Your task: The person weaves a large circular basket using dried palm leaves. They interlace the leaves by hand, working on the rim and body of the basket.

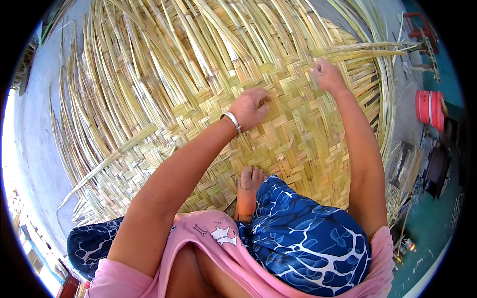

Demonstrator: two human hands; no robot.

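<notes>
A large mat [298, 149] of flat, yellow-green split reed strips is spread before me, woven near my body. Loose strips [149, 64] fan out from its far and left edges. My left hand [251, 108], with a silver bangle at the wrist, rests low over the weave near the middle, fingers curled inward. What is under those fingers is hidden. Farther off and to the right, my right hand [328, 75] is closed in a fist just below crosswise strips [362, 51] that stick out to the right. Whether it grips a strip cannot be made out.
My bare foot [252, 179] is on the mat beside my knee in blue patterned cloth [308, 238]. At the right stand a red bucket [430, 109], a red metal frame [420, 30] and a wooden board [403, 164]. Grey floor [42, 134] shows at the left.
</notes>
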